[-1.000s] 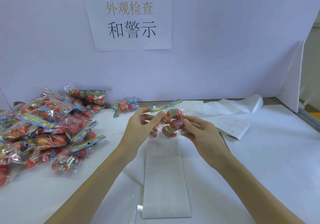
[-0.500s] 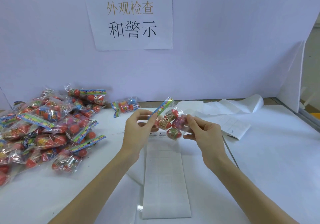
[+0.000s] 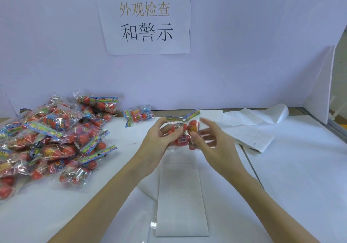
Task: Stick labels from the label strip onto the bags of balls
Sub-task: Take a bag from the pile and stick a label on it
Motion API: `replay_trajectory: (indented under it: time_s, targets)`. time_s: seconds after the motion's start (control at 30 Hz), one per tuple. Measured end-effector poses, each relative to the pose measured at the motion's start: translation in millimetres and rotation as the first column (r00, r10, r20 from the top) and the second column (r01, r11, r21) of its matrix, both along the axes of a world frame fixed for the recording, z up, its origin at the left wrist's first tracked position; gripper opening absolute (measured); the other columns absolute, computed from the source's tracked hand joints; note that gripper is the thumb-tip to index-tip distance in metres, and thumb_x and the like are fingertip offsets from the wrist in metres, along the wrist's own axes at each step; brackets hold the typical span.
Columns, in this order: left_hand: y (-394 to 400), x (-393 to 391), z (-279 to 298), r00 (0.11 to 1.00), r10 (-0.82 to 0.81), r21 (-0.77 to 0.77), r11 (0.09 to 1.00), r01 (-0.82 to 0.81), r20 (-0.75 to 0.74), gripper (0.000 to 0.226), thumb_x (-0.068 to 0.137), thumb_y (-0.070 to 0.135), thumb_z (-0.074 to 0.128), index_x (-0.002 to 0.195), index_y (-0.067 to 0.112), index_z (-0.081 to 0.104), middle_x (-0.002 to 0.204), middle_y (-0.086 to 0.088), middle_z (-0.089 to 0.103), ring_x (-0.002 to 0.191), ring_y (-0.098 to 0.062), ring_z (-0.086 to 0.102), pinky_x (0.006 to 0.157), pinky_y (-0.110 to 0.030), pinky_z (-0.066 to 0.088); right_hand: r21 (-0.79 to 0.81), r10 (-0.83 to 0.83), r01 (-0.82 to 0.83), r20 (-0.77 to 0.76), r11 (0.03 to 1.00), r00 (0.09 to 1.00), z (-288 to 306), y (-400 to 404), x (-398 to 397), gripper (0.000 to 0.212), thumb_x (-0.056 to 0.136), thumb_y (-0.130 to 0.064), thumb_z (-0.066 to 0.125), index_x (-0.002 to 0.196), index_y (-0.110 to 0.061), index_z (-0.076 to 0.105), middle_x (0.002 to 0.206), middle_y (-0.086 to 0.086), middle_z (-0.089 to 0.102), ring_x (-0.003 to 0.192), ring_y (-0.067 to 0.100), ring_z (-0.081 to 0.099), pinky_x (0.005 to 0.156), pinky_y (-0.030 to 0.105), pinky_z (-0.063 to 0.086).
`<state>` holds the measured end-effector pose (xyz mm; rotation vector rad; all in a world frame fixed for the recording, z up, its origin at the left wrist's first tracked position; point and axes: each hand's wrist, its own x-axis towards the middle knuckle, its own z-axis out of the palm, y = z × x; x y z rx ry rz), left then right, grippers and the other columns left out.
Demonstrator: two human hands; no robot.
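Above the far end of the long white label strip (image 3: pixel 181 195), your left hand (image 3: pixel 159 145) pinches the clear bag of red balls (image 3: pixel 185 134), colourful header pointing far, while your right hand (image 3: pixel 212 145), fingers loosely spread, touches its right side.

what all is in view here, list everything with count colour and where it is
held bag of balls: one, clear with red balls, above the strip
pile of bags: many, red balls, table left
lone bag: one, red and blue, by the wall
label strip: one, white, table centre
loose backing paper: white, table right
sign: one, white, on the wall
left hand: grips the held bag
right hand: thumb at the bag, fingers blurred
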<state>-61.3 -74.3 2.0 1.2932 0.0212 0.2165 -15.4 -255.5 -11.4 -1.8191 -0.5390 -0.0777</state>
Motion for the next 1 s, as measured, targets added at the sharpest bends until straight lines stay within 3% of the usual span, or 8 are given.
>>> replay_trajectory:
  time_s: [0.17,0.33,0.47,0.57,0.67,0.8,0.9,1.0]
  targets:
    - [-4.0,1.9,-5.7,0.995,0.093,0.003,0.996,-0.093,0.044,0.054,0.096,0.011,0.07,0.141,0.027,0.044,0.109,-0.018,0.073,0.09,-0.031,0.075,0.08,-0.038,0.062,0.116,0.162,-0.145,-0.16,0.983,0.974,0.9,2.8,4.8,0.02,0.101,-0.029,0.067,0.101,-0.011,0.077,0.081,0.003,0.08,0.075,0.016,0.075,0.067,0.024,0.056]
    - [-8.6,-0.1,-11.8,0.937,0.223,0.268,0.917,-0.295,0.268,0.024,0.11,0.014,0.049,0.121,0.036,0.05,0.106,-0.01,0.068,0.081,-0.023,0.075,0.072,-0.031,0.06,0.156,0.104,-0.079,-0.159,0.985,0.982,-7.3,4.4,7.2,0.019,0.107,-0.023,0.058,0.115,-0.018,0.075,0.088,-0.003,0.079,0.081,0.018,0.076,0.067,0.024,0.056]
    - [9.2,4.8,-8.2,0.843,0.393,0.465,0.707,-0.533,0.368,0.045,0.104,-0.009,0.038,0.09,0.018,0.072,0.104,-0.001,0.054,0.105,-0.023,0.061,0.093,-0.04,0.055,-0.133,-0.044,0.062,0.136,0.989,0.99,-19.2,-1.0,13.3,0.032,0.103,-0.015,0.063,0.133,-0.025,0.066,0.12,-0.013,0.07,0.109,0.004,0.063,0.087,0.017,0.05]
    - [13.9,4.2,-3.7,0.787,0.465,0.455,0.643,-0.615,0.405,0.031,0.097,-0.001,0.049,0.093,0.016,0.074,0.114,-0.004,0.046,0.102,-0.001,0.059,0.089,-0.021,0.053,-0.413,0.137,-0.036,0.218,0.91,0.966,-27.6,1.2,17.1,0.053,0.102,-0.018,0.066,0.152,-0.027,0.051,0.15,-0.015,0.051,0.139,0.004,0.041,0.115,0.022,0.033]
    - [15.9,5.6,-10.7,0.797,0.411,0.568,0.559,-0.604,0.443,0.017,0.094,0.006,0.066,0.107,0.015,0.072,0.122,-0.006,0.041,0.096,0.003,0.059,0.091,-0.016,0.05,-0.47,0.159,-0.049,0.196,0.881,0.968,-35.8,9.7,19.1,0.042,0.102,-0.019,0.065,0.143,-0.026,0.059,0.13,-0.011,0.065,0.126,0.011,0.051,0.11,0.027,0.037]
    - [15.2,6.3,-24.8,0.856,0.237,0.749,0.415,-0.517,0.46,0.027,0.09,0.015,0.078,0.116,0.017,0.07,0.124,0.001,0.037,0.1,-0.009,0.06,0.095,-0.01,0.044,-0.277,0.062,-0.02,0.144,0.961,0.988,-33.9,8.1,19.0,0.023,0.096,-0.009,0.07,0.106,-0.029,0.074,0.093,-0.011,0.066,0.09,0.003,0.059,0.082,0.011,0.042]
    - [16.3,5.7,-30.5,0.897,0.089,0.834,0.336,-0.437,0.434,0.026,0.091,0.023,0.079,0.115,0.017,0.071,0.132,0.003,0.035,0.106,-0.009,0.053,0.099,-0.008,0.037,-0.209,0.044,-0.023,0.095,0.978,0.995,-31.4,5.3,18.5,0.02,0.097,-0.01,0.069,0.098,-0.03,0.074,0.095,-0.015,0.07,0.09,0.0,0.062,0.077,0.01,0.045]
    - [16.2,6.5,-31.4,0.905,0.043,0.854,0.315,-0.414,0.423,0.01,0.094,0.022,0.076,0.101,0.015,0.072,0.139,-0.003,0.042,0.109,-0.017,0.056,0.097,-0.023,0.043,-0.154,0.042,-0.026,0.099,0.988,0.994,-27.0,6.1,17.4,0.018,0.1,-0.011,0.065,0.101,-0.026,0.076,0.101,-0.015,0.073,0.096,0.006,0.065,0.081,0.015,0.049]
